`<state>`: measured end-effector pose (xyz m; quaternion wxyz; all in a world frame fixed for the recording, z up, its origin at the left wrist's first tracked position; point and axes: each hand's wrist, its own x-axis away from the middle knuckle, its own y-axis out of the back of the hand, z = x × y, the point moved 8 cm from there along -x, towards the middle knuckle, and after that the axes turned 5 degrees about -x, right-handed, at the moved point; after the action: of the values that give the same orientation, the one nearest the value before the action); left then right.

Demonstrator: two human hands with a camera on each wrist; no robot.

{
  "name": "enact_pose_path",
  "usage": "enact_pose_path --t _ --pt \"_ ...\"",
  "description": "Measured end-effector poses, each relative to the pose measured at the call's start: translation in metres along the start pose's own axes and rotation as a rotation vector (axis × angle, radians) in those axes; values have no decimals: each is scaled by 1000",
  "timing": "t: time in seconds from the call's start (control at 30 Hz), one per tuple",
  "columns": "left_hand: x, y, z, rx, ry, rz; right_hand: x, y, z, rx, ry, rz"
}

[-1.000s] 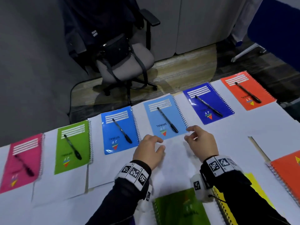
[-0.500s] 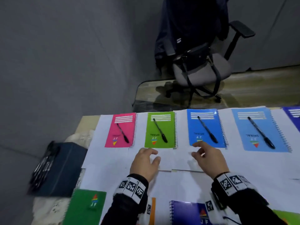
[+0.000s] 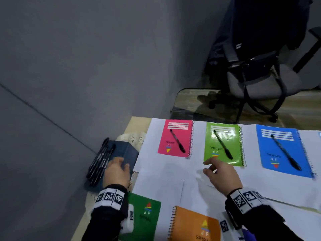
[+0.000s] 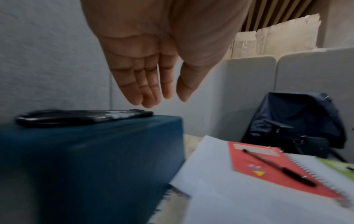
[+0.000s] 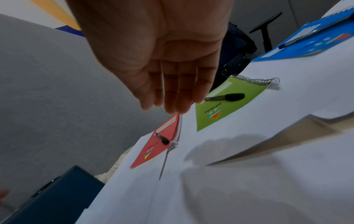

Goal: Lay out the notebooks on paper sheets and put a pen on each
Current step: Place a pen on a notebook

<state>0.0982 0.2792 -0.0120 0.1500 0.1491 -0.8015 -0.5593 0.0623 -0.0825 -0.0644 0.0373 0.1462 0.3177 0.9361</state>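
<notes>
The left hand (image 4: 145,63), fingers straight and empty, hovers over spare black pens (image 3: 100,163) lying on a dark blue box (image 3: 129,154) at the table's left edge. The right hand (image 3: 221,176), relaxed and empty, hangs over white paper sheets (image 3: 161,181) just before the green notebook (image 3: 223,145). Pink (image 3: 175,138), green and blue (image 3: 283,150) notebooks line the far edge, each bearing a pen (image 3: 177,140).

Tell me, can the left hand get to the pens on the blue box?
Probably yes. The left hand hovers open just above the pens lying on top of the blue box, and nothing sits between them.
</notes>
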Motion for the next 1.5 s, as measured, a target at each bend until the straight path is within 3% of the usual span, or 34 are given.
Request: enact_pose_path --t 0.2,0.57,0.8,1.23,1.5 --pt "-37 7 53 -130 33 39 13 -33 3 44 -35 26" --pt "-49 6 57 -104 -78 44 44 -59 -4 138 -85 20" --pt "5 10 52 -8 -187 18 52 -81 -15 256 -94 113" --pt "77 -24 84 11 -177 140 82 -100 -11 369 -27 218" --pt "119 -64 115 2 -94 272 119 -107 -29 430 10 224"
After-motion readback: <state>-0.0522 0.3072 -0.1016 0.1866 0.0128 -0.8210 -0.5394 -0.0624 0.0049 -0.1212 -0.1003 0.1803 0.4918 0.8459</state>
